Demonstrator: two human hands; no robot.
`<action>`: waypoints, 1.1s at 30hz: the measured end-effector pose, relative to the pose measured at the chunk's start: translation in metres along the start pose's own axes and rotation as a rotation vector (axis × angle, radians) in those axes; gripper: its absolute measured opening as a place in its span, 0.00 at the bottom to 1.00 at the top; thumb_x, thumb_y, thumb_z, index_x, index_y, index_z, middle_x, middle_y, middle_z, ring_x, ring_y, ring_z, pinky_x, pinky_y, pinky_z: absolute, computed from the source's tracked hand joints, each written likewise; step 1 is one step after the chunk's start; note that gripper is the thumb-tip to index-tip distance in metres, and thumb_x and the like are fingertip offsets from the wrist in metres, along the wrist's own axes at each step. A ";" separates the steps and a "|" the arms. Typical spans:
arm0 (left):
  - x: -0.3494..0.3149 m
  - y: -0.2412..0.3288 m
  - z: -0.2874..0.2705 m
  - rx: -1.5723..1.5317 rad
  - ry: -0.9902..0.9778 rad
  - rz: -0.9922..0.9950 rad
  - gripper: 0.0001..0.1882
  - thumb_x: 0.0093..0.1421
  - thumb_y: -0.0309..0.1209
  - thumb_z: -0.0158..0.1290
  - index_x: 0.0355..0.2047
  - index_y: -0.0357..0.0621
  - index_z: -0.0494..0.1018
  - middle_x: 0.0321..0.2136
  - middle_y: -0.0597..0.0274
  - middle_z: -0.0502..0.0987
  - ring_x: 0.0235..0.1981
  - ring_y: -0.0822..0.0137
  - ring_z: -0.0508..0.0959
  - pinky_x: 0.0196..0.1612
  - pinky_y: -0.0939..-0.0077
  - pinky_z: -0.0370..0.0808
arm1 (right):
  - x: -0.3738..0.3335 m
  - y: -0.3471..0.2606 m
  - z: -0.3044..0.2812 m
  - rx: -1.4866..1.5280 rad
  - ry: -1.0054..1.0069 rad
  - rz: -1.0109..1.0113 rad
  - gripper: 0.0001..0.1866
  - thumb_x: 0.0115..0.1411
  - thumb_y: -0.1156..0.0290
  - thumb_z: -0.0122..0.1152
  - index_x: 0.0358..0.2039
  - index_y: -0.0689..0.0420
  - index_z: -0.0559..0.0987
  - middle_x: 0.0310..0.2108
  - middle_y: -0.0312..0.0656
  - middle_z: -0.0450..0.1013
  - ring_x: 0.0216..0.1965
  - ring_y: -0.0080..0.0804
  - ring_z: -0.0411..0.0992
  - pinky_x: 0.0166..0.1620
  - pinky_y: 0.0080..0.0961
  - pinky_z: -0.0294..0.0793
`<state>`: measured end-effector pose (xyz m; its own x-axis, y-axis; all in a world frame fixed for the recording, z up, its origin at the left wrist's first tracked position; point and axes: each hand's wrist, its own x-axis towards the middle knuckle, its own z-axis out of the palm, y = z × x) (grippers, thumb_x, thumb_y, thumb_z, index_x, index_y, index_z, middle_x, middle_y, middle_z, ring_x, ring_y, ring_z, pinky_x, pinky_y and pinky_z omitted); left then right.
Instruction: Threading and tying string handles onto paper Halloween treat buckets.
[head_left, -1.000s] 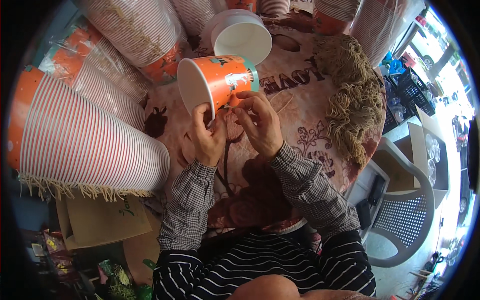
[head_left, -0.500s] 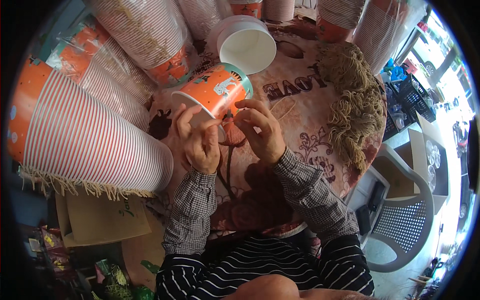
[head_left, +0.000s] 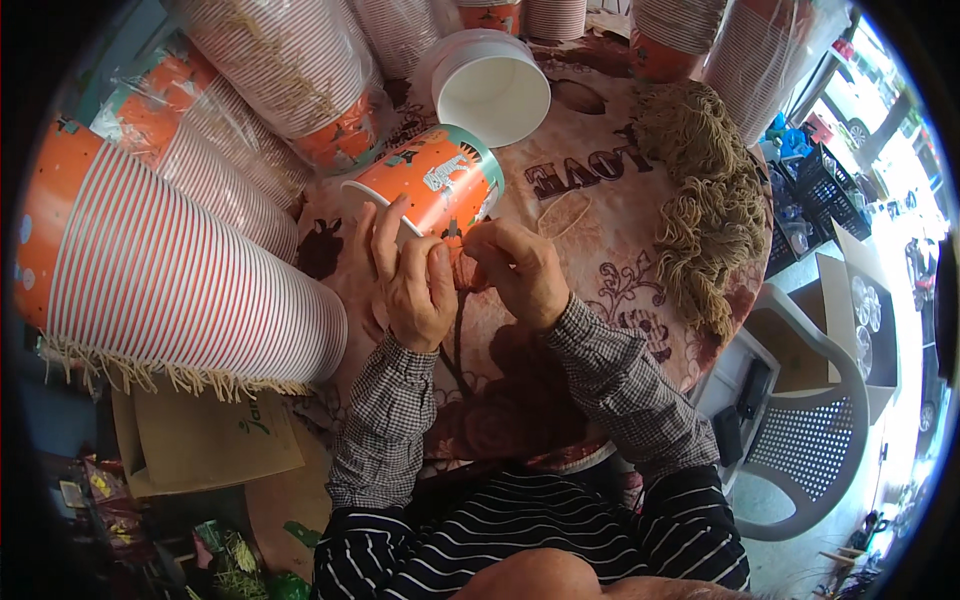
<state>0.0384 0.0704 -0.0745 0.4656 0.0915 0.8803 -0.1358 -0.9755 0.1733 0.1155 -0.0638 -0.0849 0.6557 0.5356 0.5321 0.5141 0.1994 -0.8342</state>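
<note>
Hands (head_left: 522, 272) drawn closer together, half-curled, grip unclear, tilted orange tub (head_left: 425, 182) beyond, nested tubs (head_left: 200, 265) at left

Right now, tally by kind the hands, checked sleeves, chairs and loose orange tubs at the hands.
Hands: 2, left hand and right hand
Checked sleeves: 2, left sleeve and right sleeve
Chairs: 1, grey chair
Loose orange tubs: 1, orange tub
Total: 6

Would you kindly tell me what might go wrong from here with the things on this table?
The orange cup lies on its side, so a bump from the left hand beside it might roll it. The tan cords lie close to the right edge of the table, so they could slide off.
</note>
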 end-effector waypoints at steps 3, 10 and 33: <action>0.002 0.004 0.000 -0.014 -0.021 0.006 0.08 0.64 0.30 0.46 0.33 0.37 0.70 0.57 0.47 0.64 0.62 0.40 0.56 0.62 0.47 0.54 | 0.002 -0.003 -0.002 0.014 0.010 0.047 0.07 0.56 0.78 0.60 0.36 0.60 0.76 0.33 0.43 0.71 0.31 0.33 0.73 0.33 0.26 0.73; -0.001 0.010 0.002 -0.035 -0.066 0.008 0.05 0.63 0.27 0.49 0.36 0.38 0.70 0.59 0.48 0.61 0.63 0.39 0.55 0.63 0.46 0.55 | 0.006 -0.001 -0.009 -0.061 0.014 -0.096 0.07 0.55 0.75 0.62 0.36 0.60 0.77 0.26 0.39 0.67 0.25 0.29 0.69 0.29 0.22 0.70; 0.006 0.010 -0.009 -0.071 -0.085 0.017 0.05 0.59 0.31 0.53 0.29 0.43 0.72 0.33 0.61 0.72 0.42 0.56 0.71 0.51 0.56 0.62 | 0.002 -0.008 -0.007 0.026 -0.024 -0.043 0.06 0.55 0.78 0.62 0.35 0.59 0.78 0.29 0.39 0.72 0.28 0.24 0.72 0.30 0.21 0.71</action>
<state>0.0314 0.0630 -0.0635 0.5346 0.0550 0.8433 -0.2045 -0.9598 0.1923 0.1166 -0.0696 -0.0763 0.6198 0.5452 0.5645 0.5271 0.2437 -0.8141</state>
